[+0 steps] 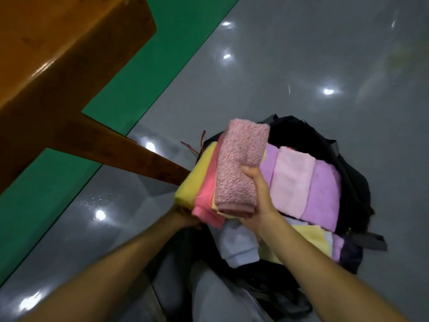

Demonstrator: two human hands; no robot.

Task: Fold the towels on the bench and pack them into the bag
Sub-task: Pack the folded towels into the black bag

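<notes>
Right hand (pixel 257 194) clamps the near end of the pink towel (pixel 241 163), thumb on top, fingers curled under it. Left hand (pixel 185 217) sits beneath the stack, mostly hidden; it seems to cup the underside, but I cannot tell how its fingers lie. Between the two hands rides a bundle of folded towels: pink on top, a coral towel (pixel 206 194) and a yellow towel (pixel 195 180) fanning out to the left.

That fan is the worry. The layers are already slipping sideways, and only the pink one is truly pinched, so a tilt on the way down could spill the yellow one onto the floor (pixel 301 66).

Directly below, the black bag (pixel 355 182) stands open and looks nearly full, with lilac towels (pixel 322 194) and a pale pink one packed side by side. Space is tight; pushing the bundle in could rumple those neat folds or jam against the rim. A white cloth (pixel 236 247) and more yellow already bulge at the near edge and could be dragged out.

The bench (pixel 58 77) stands off to the left.
</notes>
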